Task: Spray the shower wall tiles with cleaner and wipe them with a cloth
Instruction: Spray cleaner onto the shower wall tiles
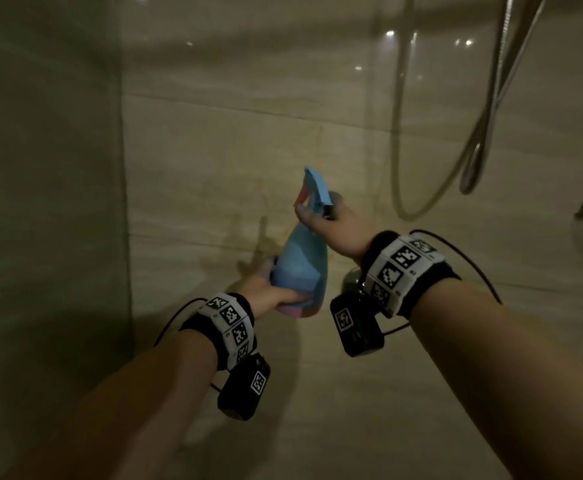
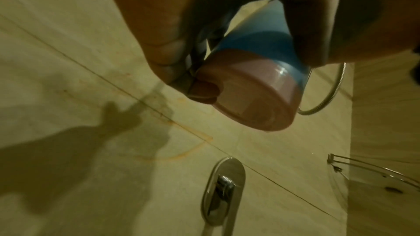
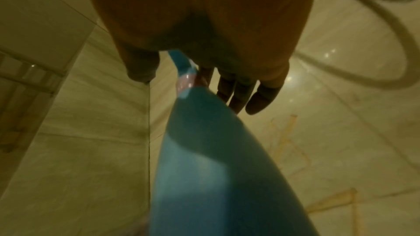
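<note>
A blue spray bottle [image 1: 300,268] with a pinkish base [image 2: 247,96] is held tilted in front of the beige shower wall tiles [image 1: 214,150]. My left hand [image 1: 266,285] grips its lower end, fingers [image 2: 163,46] on one side and thumb on the other. My right hand [image 1: 321,216] holds the neck under the blue spray head [image 1: 316,187], thumb and index finger around it while the other fingers [image 3: 238,92] point straight. Orange-brown stains [image 1: 262,244] streak the tile behind the bottle. Something dark grey [image 2: 195,55] lies between my left fingers and the bottle; I cannot tell what it is.
A metal shower hose [image 1: 401,150] loops down the wall at the upper right. A chrome mixer handle [image 2: 222,191] sits on the wall below my hands. A wire corner shelf [image 2: 372,170] is at the right. A side wall [image 1: 41,202] closes in on the left.
</note>
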`<state>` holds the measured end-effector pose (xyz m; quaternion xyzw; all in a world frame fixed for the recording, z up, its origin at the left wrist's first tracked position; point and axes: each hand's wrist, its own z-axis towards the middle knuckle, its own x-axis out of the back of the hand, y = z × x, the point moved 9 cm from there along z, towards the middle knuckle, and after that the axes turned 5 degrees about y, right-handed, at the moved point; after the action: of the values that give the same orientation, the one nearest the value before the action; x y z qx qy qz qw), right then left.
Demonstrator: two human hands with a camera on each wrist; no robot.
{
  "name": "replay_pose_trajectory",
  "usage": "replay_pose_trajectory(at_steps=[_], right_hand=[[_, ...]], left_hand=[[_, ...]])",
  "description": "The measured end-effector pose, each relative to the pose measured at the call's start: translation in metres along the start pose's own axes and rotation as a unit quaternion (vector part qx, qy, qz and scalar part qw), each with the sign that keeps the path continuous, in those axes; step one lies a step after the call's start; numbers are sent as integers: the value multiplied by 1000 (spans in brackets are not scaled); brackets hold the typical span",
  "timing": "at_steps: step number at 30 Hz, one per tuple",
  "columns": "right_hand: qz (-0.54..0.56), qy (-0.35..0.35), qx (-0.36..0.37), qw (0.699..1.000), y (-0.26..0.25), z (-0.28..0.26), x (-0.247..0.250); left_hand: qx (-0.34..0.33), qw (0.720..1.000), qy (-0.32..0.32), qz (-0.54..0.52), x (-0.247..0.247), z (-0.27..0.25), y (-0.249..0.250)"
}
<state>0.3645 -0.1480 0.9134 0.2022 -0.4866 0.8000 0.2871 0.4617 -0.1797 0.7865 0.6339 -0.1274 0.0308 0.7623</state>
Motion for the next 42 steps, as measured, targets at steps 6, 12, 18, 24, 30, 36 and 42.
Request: replay_pose_trajectory(at_steps=[6,12,18,24,30,36,42], right_hand=[[130,28,-73,988,-6,46,-44],[108,58,-55,991,-6,74,-62],[108,64,-61,990,4,90,-83],[117,33,-89,989,22,96,-119],[124,37,-164,978,41,104,-145],[110,35,-194,974,36,121,-151],[119,37,-255,959,50,132,-157]], left_hand=[[-12,998,-22,50,55,35,-4],[-10,997,-48,56,68,53,-18],[6,993,-79,86,74,67,-37],[47,990,-113,75,80,69,-71],[77,992,-95,45,97,74,-88],[85,993,-61,56,116,82,-81],[88,990,-93,62,116,87,-83]])
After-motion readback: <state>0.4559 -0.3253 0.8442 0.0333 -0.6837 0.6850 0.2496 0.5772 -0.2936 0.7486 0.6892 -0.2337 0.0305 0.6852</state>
